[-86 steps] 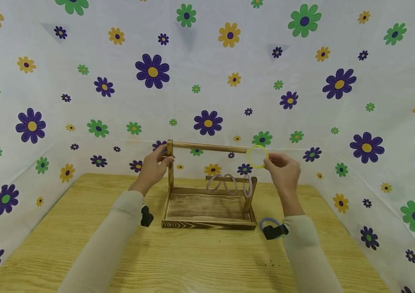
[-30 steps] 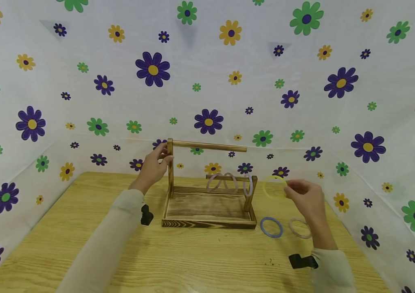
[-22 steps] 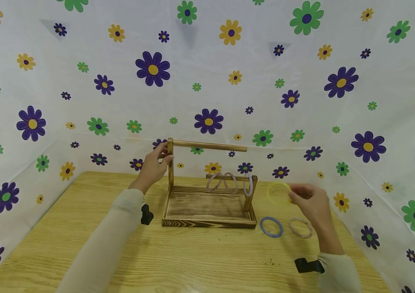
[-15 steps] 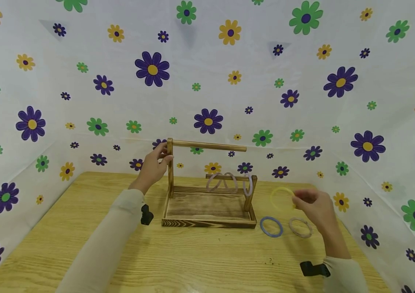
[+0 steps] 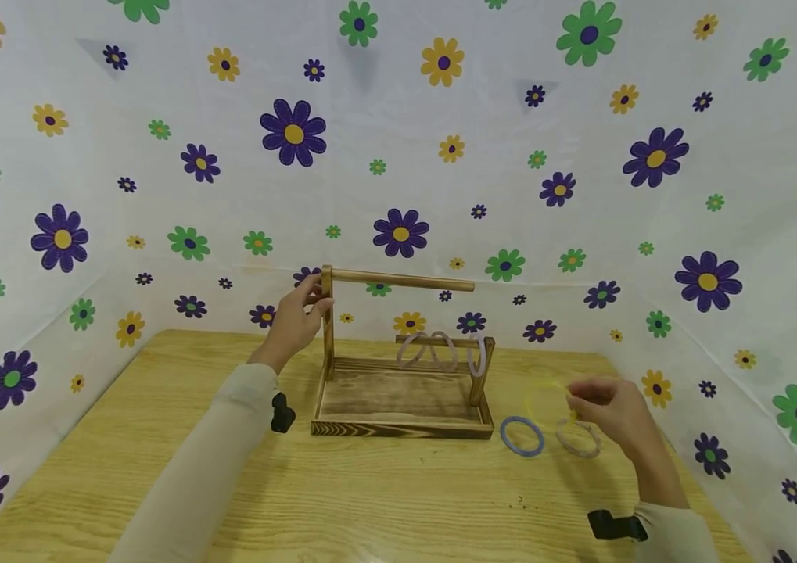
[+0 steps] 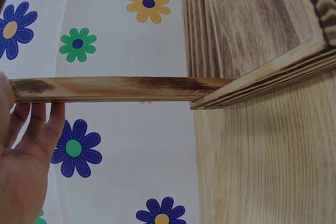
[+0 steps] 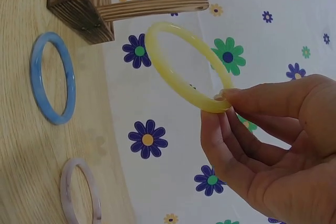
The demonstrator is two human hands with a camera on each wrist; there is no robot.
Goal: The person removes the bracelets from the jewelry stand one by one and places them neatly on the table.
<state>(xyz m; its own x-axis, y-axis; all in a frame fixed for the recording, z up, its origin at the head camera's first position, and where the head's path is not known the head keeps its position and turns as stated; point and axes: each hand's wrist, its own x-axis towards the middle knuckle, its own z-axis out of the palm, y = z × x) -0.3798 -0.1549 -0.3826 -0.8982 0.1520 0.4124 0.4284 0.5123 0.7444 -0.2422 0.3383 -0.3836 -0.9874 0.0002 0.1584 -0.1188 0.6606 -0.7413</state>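
My right hand (image 5: 616,410) pinches a yellow bangle (image 7: 178,84) by its edge between thumb and fingers. In the head view it is held out right of a wooden bangle stand (image 5: 401,430), over the table. My left hand (image 5: 292,320) grips the stand's tall left post (image 6: 121,88) near its top, fingers behind it. From that post a bare upper rod (image 5: 405,279) runs to the right. Three pale mauve bangles hang on the lower rod, one of them (image 5: 483,356) close to the short right post. A blue bangle (image 7: 37,72) and a greyish-pink bangle (image 7: 65,192) lie on the table.
The stand sits on a light wood table (image 5: 342,500) against a white flowered cloth backdrop (image 5: 342,188). Some small dark specks (image 5: 521,502) lie on the table in front of the blue bangle. Both wrists wear black camera straps.
My right hand has drawn the yellow bangle away from the upper rod's free end, down and to the right, and the bangle has tilted flatter. My left hand stays on the post.
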